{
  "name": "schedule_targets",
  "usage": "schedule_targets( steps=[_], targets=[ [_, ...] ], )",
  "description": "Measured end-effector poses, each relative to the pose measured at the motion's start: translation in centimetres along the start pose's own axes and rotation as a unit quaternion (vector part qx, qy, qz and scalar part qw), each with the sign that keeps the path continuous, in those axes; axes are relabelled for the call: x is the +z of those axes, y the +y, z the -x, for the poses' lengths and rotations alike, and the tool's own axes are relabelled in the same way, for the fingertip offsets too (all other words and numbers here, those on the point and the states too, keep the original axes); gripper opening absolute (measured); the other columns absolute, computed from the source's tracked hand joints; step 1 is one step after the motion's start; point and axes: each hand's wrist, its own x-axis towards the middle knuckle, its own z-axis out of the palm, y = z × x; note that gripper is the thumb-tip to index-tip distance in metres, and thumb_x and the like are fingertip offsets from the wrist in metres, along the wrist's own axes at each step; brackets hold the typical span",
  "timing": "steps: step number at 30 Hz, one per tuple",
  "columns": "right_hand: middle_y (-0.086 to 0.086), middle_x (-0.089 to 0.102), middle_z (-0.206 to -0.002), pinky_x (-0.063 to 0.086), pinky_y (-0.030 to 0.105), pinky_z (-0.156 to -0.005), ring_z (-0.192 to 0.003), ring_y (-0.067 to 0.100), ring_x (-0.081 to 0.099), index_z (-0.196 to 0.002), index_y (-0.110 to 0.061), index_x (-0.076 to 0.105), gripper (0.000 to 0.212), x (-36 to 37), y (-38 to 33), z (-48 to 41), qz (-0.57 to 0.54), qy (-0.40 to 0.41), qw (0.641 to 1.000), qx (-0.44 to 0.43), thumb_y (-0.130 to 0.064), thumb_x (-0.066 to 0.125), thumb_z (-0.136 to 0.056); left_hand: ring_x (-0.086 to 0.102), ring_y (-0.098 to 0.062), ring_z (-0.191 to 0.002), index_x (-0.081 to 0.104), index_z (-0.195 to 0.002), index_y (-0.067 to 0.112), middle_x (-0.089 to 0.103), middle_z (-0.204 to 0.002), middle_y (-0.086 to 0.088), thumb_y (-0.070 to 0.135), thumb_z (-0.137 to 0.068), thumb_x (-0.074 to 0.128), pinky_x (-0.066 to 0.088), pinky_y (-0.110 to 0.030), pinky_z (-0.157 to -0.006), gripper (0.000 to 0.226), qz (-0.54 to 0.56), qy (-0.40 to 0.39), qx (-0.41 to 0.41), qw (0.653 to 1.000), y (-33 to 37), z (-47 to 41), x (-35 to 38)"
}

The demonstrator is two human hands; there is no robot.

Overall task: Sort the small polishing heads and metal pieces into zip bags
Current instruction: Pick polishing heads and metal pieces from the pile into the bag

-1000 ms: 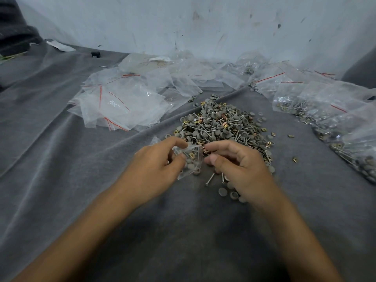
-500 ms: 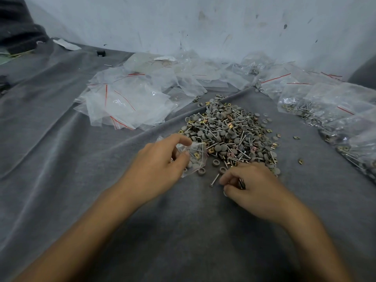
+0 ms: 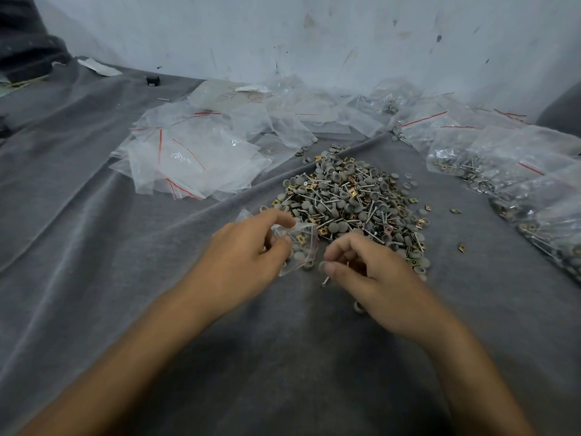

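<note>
Left hand [image 3: 242,256] pinches zip bag [image 3: 302,247] (pile's [image 3: 352,202] edge) — right hand [image 3: 372,276] pinches pieces [image 3: 322,266].

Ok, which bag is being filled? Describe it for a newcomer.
Start at the central pile of parts. At its near-left edge, the left hand pinches a small clear bag, with the right hand holding a polishing head beside it. Unlike the empty bags far left and the full bags on the right, it is the only one held, with few pieces inside.
</note>
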Motion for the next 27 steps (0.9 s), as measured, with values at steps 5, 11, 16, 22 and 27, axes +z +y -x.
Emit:
schedule_targets(
  steps=[5, 11, 16, 22, 27],
  targets=[
    [-0.015, 0.065, -0.084, 0.045, 0.014, -0.057, -0.069, 0.002, 0.06, -0.095, -0.03, 0.065, 0.006, 1.6, -0.2, -1.1, -0.05, 0.085, 0.995, -0.018, -0.025, 0.068, -0.096, 0.06, 0.001, -0.073, 0.062, -0.119, 0.039, 0.064, -0.078, 0.025, 0.036, -0.099, 0.055, 0.042, -0.028, -0.064, 0.021, -0.004, 0.006, 0.001, 1.0, 0.0, 0.1, 0.1],
    [-0.019, 0.072, -0.092, 0.052, 0.014, -0.069, -0.083, 0.0, 0.07, -0.098, -0.034, 0.066, 0.016, 2.6, 0.0, -2.0, -0.049, 0.115, 0.992, -0.013, -0.02, 0.071, -0.094, 0.062, -0.001, -0.07, 0.063, -0.118, 0.039, 0.066, -0.073, 0.014, 0.036, -0.099, 0.055, 0.051, -0.033, -0.069, 0.021, -0.006, 0.014, 0.008, 1.0, 0.1, 0.1, 0.1],
    [-0.011, 0.075, -0.091, 0.052, 0.017, -0.066, -0.08, 0.002, 0.07, -0.094, -0.031, 0.068, 0.016, 1.9, 0.3, -2.3, -0.083, 0.146, 0.986, 0.0, -0.015, 0.071, -0.093, 0.061, -0.003, -0.07, 0.063, -0.119, 0.037, 0.066, -0.075, 0.015, 0.035, -0.099, 0.056, 0.048, -0.032, -0.067, 0.021, 0.005, 0.019, 0.006, 1.0, 0.0, 0.0, -0.1],
    [-0.015, 0.065, -0.091, 0.045, 0.017, -0.073, -0.087, 0.004, 0.059, -0.097, -0.03, 0.072, 0.008, 1.7, 1.2, -2.1, 0.14, 0.106, 0.984, 0.012, -0.024, 0.07, -0.093, 0.062, -0.003, -0.068, 0.063, -0.12, 0.038, 0.066, -0.074, 0.015, 0.034, -0.099, 0.056, 0.049, -0.032, -0.067, 0.022, 0.006, 0.018, 0.006, 1.0, 0.0, 0.0, -0.2],
    [-0.012, 0.059, -0.103, 0.042, 0.033, -0.089, -0.102, 0.012, 0.045, -0.11, -0.031, 0.068, 0.019, 2.7, 1.0, -2.3, 0.262, 0.043, 0.964, 0.002, -0.04, 0.067, -0.093, 0.062, -0.002, -0.07, 0.063, -0.12, 0.039, 0.066, -0.075, 0.017, 0.035, -0.099, 0.057, 0.051, -0.033, -0.071, 0.023, 0.009, 0.023, 0.001, 1.0, -0.2, 0.0, -0.2]
  ],
)
